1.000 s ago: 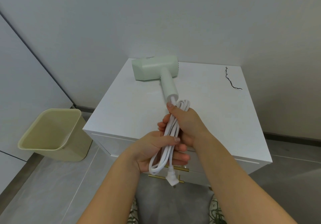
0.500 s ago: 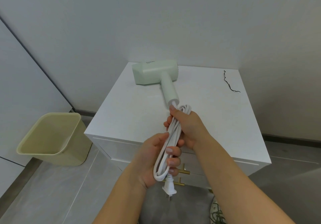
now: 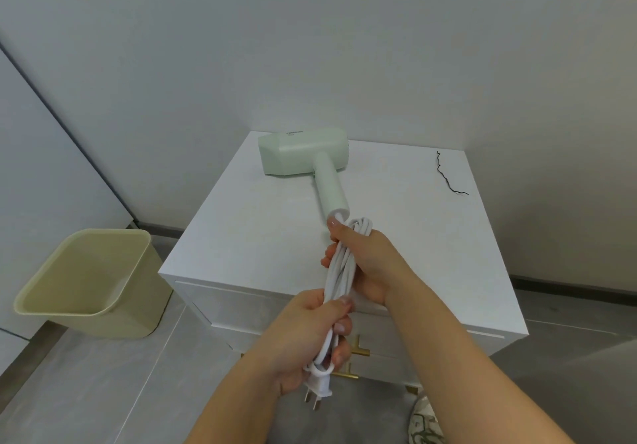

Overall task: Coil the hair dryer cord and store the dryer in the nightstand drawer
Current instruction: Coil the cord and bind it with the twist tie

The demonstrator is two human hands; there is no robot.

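A pale green hair dryer (image 3: pixel 306 159) lies on top of the white nightstand (image 3: pixel 248 236), its handle pointing toward me. Its white cord (image 3: pixel 341 271) is gathered into a long bundle of loops above the nightstand's front edge. My right hand (image 3: pixel 365 261) grips the upper end of the bundle just below the dryer handle. My left hand (image 3: pixel 310 336) is closed around the lower end. The white plug (image 3: pixel 319 390) sticks out below my left hand, prongs down. The drawer fronts are shut, with gold handles (image 3: pixel 358 352) partly hidden behind my hands.
A beige waste bin (image 3: pixel 86 281) stands on the grey floor left of the nightstand. A thin black wire (image 3: pixel 448 178) lies on the nightstand's far right corner. White walls close in behind and to the right. A patterned object (image 3: pixel 424 426) shows at the bottom edge.
My left hand has slid down the bundle and closed tighter around its lower loops. The plug has turned from angled to hanging prongs down. The right hand's grip is unchanged.
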